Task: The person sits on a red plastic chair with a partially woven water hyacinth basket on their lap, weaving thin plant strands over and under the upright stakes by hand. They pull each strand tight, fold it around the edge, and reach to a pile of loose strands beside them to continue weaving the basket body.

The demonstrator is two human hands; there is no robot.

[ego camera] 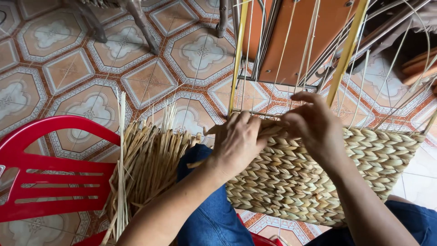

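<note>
A tiled floor under daylight, with furniture at the edges.

The floor [91, 68] was laid in patterned tiles of terracotta and cream, with white floral figures inside grey borders. A red plastic chair [50, 177] stood at the lower left. Dark wooden furniture legs [141, 23] rested on the tiles at the top, and an orange board in a metal frame [296, 36] rose beside them.

hands [273, 136]: 2; woven basket [291, 182]: 1; red chair [50, 182]: 1

basket [296, 177] on lap, chair [50, 182] left
</note>
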